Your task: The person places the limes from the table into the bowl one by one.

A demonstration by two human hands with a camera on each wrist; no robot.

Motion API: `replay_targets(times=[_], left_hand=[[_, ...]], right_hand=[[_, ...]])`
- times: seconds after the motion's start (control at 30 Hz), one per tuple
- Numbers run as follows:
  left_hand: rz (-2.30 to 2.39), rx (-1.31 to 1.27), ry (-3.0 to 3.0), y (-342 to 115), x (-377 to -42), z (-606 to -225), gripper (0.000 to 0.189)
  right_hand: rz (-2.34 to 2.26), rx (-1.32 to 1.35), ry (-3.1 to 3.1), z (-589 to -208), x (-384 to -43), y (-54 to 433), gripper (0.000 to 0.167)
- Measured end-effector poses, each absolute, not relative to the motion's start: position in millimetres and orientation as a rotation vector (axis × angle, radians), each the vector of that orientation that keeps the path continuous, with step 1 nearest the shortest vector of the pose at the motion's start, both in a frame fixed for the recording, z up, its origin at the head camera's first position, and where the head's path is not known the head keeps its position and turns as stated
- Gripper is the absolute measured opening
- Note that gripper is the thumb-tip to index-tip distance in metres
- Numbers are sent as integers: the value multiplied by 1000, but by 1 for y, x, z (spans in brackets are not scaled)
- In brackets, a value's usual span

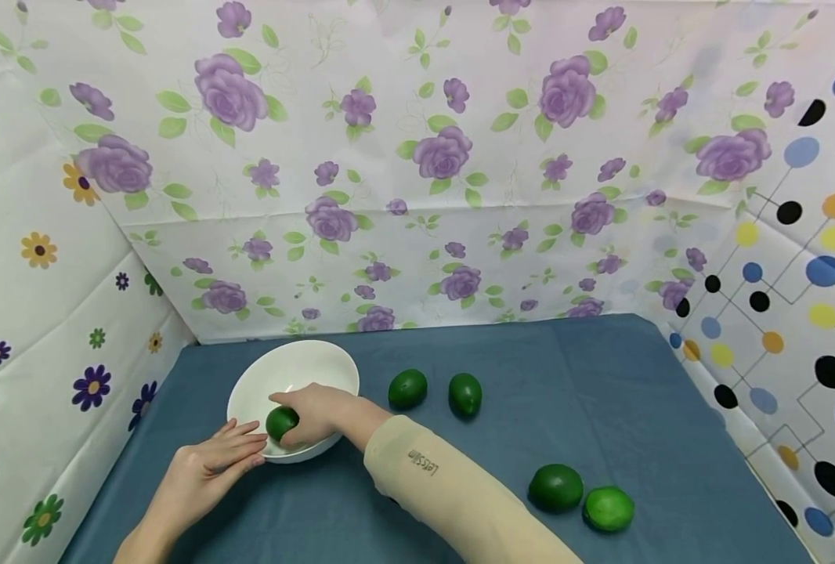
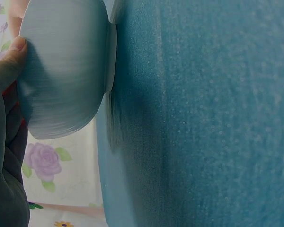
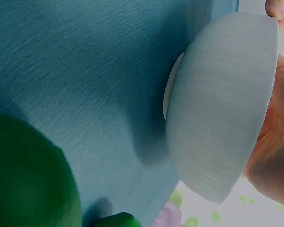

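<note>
A white bowl (image 1: 305, 362) stands at the left of the cloth-covered table. Inside it, my right hand (image 1: 319, 413) holds a dark green lime (image 1: 281, 423) between thumb and fingers, low by the near wall. My left hand (image 1: 213, 466) pinches the bowl's near-left rim, fingers over the edge and thumb (image 2: 16, 52) against the outer wall. From the right wrist, the bowl (image 3: 222, 104) hides the held lime, while part of my right hand (image 3: 274, 142) shows beyond the rim.
Two dark green limes (image 1: 408, 389) (image 1: 465, 395) lie right of the bowl. Nearer the front right are another dark lime (image 1: 556, 488) and a brighter green one (image 1: 608, 509), side by side. Patterned cloth walls surround the blue tablecloth (image 1: 502, 446) at the back and both sides.
</note>
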State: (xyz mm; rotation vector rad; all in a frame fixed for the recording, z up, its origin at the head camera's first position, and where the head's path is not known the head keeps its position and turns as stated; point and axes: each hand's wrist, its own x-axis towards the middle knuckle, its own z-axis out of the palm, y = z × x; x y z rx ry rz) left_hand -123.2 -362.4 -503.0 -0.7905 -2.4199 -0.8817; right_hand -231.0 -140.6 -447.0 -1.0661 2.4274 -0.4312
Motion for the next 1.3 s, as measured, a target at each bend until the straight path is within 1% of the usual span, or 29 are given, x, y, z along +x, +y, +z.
replay_targets(times=[0.27, 0.43, 0.67, 0.9, 1.3], left_hand=[[-889, -808, -2411, -362, -125, -502, 36], [-888, -830, -2381, -359, -127, -503, 38], [-870, -837, -2380, -358, -128, -502, 37], [-855, -832, -2395, -358, -128, -500, 37], [-850, -808, -2386, -356, -122, -498, 43]], right_hand=[[-467, -1120, 2493, -441, -233, -127, 71], [-550, -1131, 2520, -437, -236, -109, 67], [-689, -1146, 2534, -437, -237, -69, 61], [-853, -1174, 2547, -428, -236, -32, 59], [-906, -1074, 2599, -426, -240, 33, 54]])
